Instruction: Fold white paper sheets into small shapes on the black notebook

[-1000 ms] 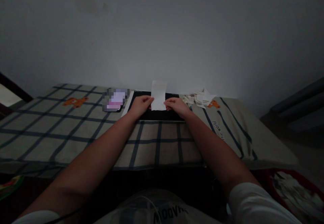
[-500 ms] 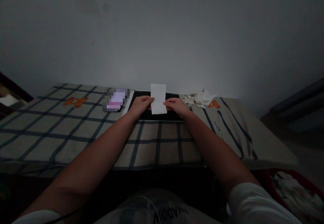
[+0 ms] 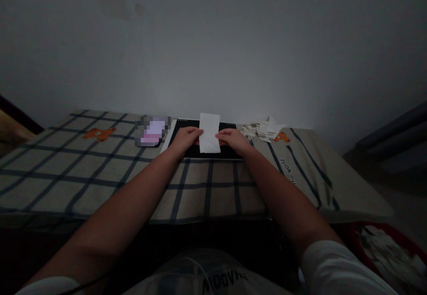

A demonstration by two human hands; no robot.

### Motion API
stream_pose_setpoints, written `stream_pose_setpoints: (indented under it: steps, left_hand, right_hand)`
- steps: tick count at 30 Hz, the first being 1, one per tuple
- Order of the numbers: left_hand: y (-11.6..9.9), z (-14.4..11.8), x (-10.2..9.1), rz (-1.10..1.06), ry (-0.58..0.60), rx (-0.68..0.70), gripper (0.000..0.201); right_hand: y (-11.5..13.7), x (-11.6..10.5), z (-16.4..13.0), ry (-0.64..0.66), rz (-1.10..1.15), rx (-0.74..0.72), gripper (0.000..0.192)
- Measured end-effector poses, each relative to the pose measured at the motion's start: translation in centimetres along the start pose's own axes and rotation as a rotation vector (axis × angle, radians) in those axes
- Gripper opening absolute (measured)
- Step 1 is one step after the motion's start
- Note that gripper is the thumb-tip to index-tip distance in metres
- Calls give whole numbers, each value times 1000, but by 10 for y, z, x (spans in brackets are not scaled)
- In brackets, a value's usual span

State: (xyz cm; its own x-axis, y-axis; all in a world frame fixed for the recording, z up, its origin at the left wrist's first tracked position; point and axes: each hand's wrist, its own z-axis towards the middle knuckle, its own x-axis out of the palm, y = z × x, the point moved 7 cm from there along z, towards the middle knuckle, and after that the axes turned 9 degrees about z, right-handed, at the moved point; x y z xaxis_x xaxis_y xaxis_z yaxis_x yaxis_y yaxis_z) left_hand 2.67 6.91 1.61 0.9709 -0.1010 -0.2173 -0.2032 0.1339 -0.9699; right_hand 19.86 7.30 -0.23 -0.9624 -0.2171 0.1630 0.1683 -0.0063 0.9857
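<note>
Between my two hands a white strip of paper (image 3: 210, 128) stands lengthwise over a flat black board (image 3: 230, 151). My left hand (image 3: 185, 138) pinches its left edge, thumb on the near face. On the opposite edge, my right hand (image 3: 233, 138) grips the paper the same way. The fingers behind the sheet are partly hidden. A pale sheet or border shows along the board's left side. Just right of the board lies a heap of folded white paper pieces (image 3: 265, 129).
A checked cloth (image 3: 140, 192) with orange bear prints covers the table. Left of the board lies a phone (image 3: 154, 131), its screen blurred out. The wall (image 3: 213, 54) rises behind the table. At lower right a red container (image 3: 347, 232) holds crumpled whitish material.
The paper strip has shifted slightly downward and a little to the right between my fingers. Both hands stay in almost the same place.
</note>
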Motion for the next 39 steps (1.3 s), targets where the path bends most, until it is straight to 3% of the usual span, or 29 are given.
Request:
stream_pose_setpoints:
  steps: [7,12,18,25,33,39]
  left_hand:
    - [-3,1,-1,45,-1,28,14]
    - [7,3,4,-50,77,-71,11]
    - [3,2,-1,-11,-4,-21,18]
    - [2,0,4,-38,57,-41,17]
    - [4,4,-1,-83,4,-2,19]
    - [6,4,1,-76,34,-37,16]
  right_hand:
    - [-5,-1,1,-2,56,35,11]
    - [1,-3,-1,-53,64,14,7]
    - [-1,-2,-1,-29,24,32,6]
    - [-1,-5,2,-50,51,-9,11]
    - [0,-2,-1,-34,9,10,11]
    - [2,-3,-1,-46,63,-6,11]
